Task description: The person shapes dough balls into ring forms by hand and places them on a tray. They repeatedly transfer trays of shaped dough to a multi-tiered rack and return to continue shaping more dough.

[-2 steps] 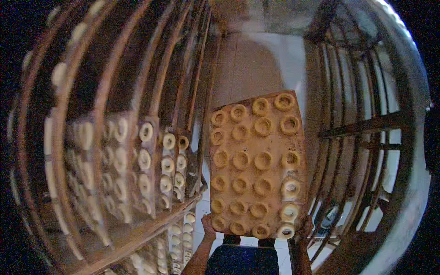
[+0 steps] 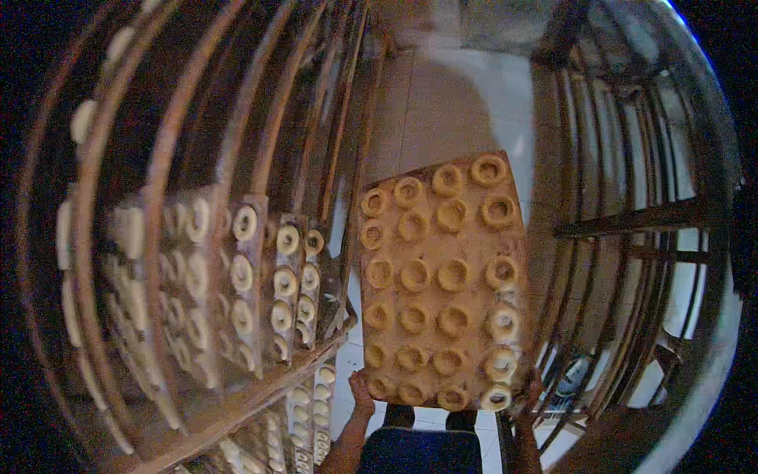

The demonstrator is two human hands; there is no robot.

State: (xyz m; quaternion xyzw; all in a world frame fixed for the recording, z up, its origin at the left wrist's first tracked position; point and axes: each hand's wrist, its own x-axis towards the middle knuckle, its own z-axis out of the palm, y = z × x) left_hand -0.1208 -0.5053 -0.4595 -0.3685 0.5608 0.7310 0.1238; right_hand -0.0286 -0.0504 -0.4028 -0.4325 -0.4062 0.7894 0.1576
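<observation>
"Where's the board (image 2: 478, 245)?"

"Right in front of the person, held up above the floor (image 2: 509, 110), between the left rack (image 2: 237, 407) and the right rack (image 2: 632, 218). It's covered in dough rings (image 2: 493, 322), four columns of them, with a bare band across the upper middle."

"And the left hand (image 2: 361, 393)?"

"Closed on the board's near left corner."

"What about the right hand (image 2: 534, 391)?"

"It's gripping the near right edge, but it sits in shadow, so I can't make out how the fingers lie."

"Some rings look paler."

"Yes, the ones down the near right side catch more light."

"And that left rack?"

"Loaded with more rings, seen through its wooden bars. Below its bottom beam there are rows of pale rounds (image 2: 324, 391). The person's dark apron or shirt (image 2: 418, 450) is just below the board."
</observation>
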